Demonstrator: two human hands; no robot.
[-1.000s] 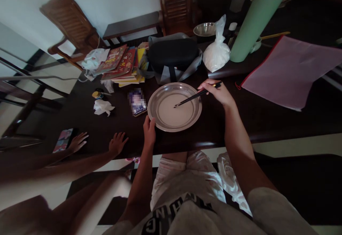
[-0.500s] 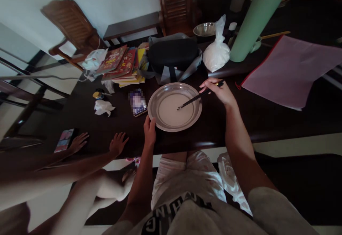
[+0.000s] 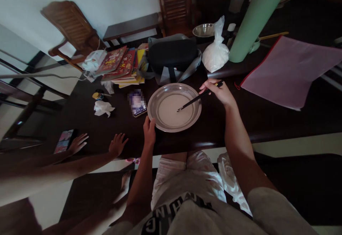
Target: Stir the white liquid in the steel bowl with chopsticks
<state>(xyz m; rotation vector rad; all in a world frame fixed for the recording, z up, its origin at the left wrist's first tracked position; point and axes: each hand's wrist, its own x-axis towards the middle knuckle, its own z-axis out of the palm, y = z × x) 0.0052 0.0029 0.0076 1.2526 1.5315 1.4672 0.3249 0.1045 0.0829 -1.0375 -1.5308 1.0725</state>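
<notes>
Change: chopsticks (image 3: 199, 97) tips barely shifted in the batter; left hand same spot.
Right hand (image 3: 220, 92): fingers closed on chopsticks' top end.
Left hand (image 3: 149, 131): pinching near rim of metal plate (image 3: 152, 101).
Plate: mid table (image 3: 267, 121), holds thin pale liquid; light, rigid, slick, spills easily; hold by rim.
Others: tied plastic bag (image 3: 216, 51) of white powder; green flask (image 3: 251, 23), contents unseen.

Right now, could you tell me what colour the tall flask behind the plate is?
Pale green with a silver top; the flask shows in the head view.

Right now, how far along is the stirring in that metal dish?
Done: pale liquid already lies in the dish. In hand: the right hand dips chopsticks into it; the left hand steadies the rim. Left: I cannot tell if it is smooth.
</notes>
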